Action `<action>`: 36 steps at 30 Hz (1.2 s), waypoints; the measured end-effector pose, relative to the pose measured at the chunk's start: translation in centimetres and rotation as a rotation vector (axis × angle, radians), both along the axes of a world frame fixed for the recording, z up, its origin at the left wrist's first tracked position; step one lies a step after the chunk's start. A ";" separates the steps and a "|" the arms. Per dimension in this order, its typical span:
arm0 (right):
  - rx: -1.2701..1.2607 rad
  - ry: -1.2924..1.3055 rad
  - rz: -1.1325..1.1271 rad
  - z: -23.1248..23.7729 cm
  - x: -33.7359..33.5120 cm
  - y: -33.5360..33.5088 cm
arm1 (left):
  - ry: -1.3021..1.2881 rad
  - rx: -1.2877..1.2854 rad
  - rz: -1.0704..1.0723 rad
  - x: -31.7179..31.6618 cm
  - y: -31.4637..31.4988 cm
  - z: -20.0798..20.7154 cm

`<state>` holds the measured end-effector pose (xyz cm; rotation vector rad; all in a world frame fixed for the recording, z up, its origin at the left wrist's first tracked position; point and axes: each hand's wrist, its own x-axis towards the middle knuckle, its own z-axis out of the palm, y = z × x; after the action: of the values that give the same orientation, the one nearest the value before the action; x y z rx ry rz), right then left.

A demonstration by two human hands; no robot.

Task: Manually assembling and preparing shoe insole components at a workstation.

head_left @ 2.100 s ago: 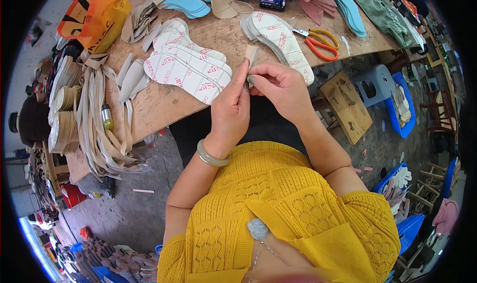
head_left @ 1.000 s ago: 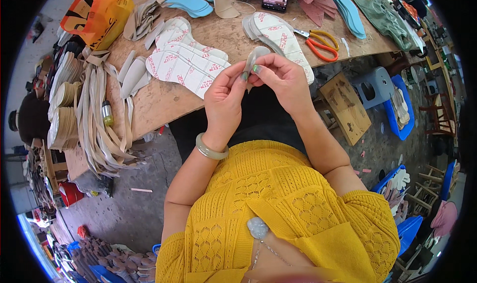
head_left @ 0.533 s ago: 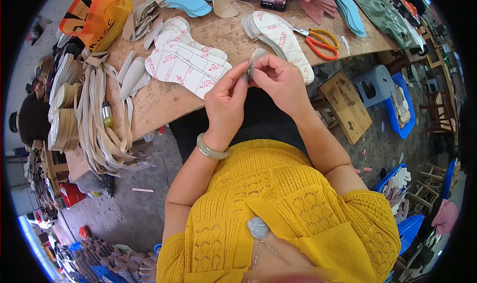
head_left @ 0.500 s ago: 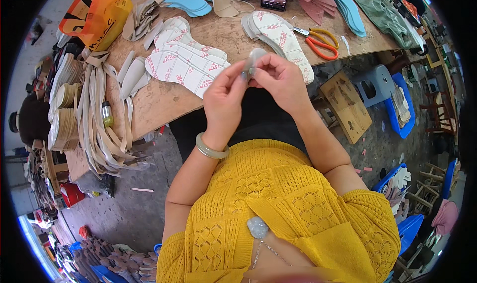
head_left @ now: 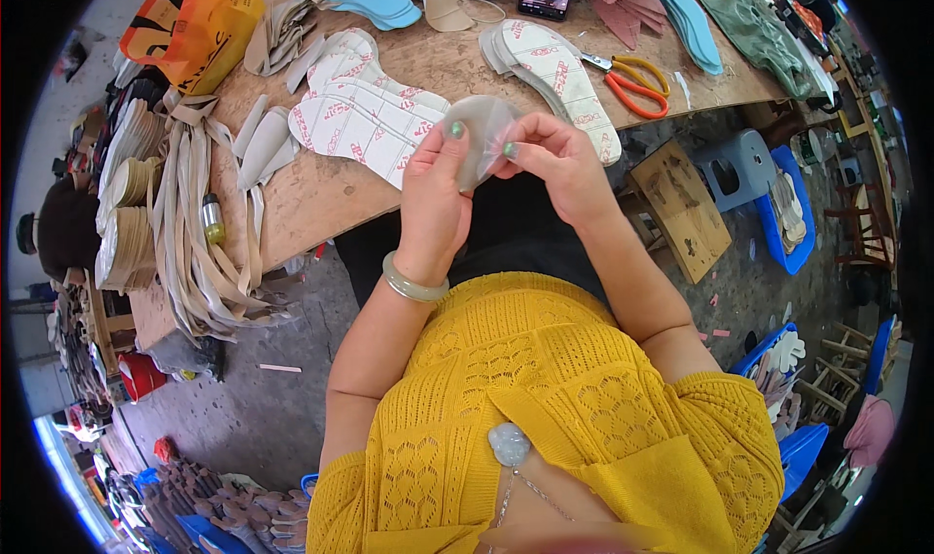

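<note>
Pinching edges seemed apt: left grip [head_left: 435,189] held a light-looking, probably bendable grey piece [head_left: 475,153], right grip [head_left: 561,157] clear film [head_left: 500,122].

A shoe-parts workshop: sole-shaped pieces [head_left: 564,77] lie stacked on the wooden surface [head_left: 336,196] near scissors [head_left: 612,66], long strips [head_left: 187,233] drape over its edge, scraps [head_left: 280,367] dot the floor [head_left: 248,413].

A pale, rounded bangle [head_left: 413,288] sat just below the left hand [head_left: 435,179], whose thumbnail [head_left: 456,128] was green. Farther below it were a yellow, short-sleeved openwork knit [head_left: 506,359] and a lobed pendant [head_left: 509,444] on a chain [head_left: 508,493].
</note>
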<state>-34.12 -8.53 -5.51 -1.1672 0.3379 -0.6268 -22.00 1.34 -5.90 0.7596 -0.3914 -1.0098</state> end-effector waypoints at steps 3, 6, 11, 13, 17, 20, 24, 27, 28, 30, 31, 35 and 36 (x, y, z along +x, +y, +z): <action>-0.117 0.158 -0.096 -0.3 -2.7 -0.6 | 0.063 0.027 0.064 1.2 0.1 0.3; -0.797 0.781 -0.147 -0.3 -6.5 -1.3 | 0.085 0.018 0.125 2.1 0.4 0.4; -1.120 1.039 -0.172 -0.2 -9.9 -0.6 | -0.065 0.040 0.088 1.3 0.3 -0.4; -0.981 0.666 -0.285 2.7 -8.3 1.4 | -0.171 0.027 0.090 0.4 0.2 0.1; -0.690 0.327 -0.224 3.9 -3.0 2.7 | -0.474 0.045 0.077 -0.6 0.3 0.6; -0.465 0.209 -0.149 3.3 0.4 1.7 | -0.735 0.074 0.120 -1.3 1.0 1.3; -0.365 0.250 -0.071 2.9 0.8 1.6 | -0.870 0.072 0.191 -1.0 1.3 0.8; -0.319 0.250 -0.077 2.9 0.8 1.8 | -1.049 0.095 0.258 -0.9 1.2 0.5; -0.317 0.250 -0.078 2.8 0.7 1.8 | -1.050 0.095 0.255 -0.9 1.2 0.5; -0.375 0.213 -0.096 2.7 0.6 1.8 | -1.097 0.101 0.266 -0.7 1.1 0.6; -0.373 0.213 -0.097 2.7 0.5 1.7 | -1.098 0.103 0.263 -0.8 1.1 0.6; -0.381 0.280 -0.106 2.8 0.3 1.5 | -1.145 0.127 0.239 -1.3 1.2 0.8; -0.392 0.297 -0.103 2.9 0.2 1.4 | -1.118 0.153 0.220 -1.4 1.2 0.9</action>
<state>-33.91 -7.08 -2.64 -1.6336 0.5466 -0.6256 -23.41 2.54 -5.04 1.4432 -1.1623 -0.3217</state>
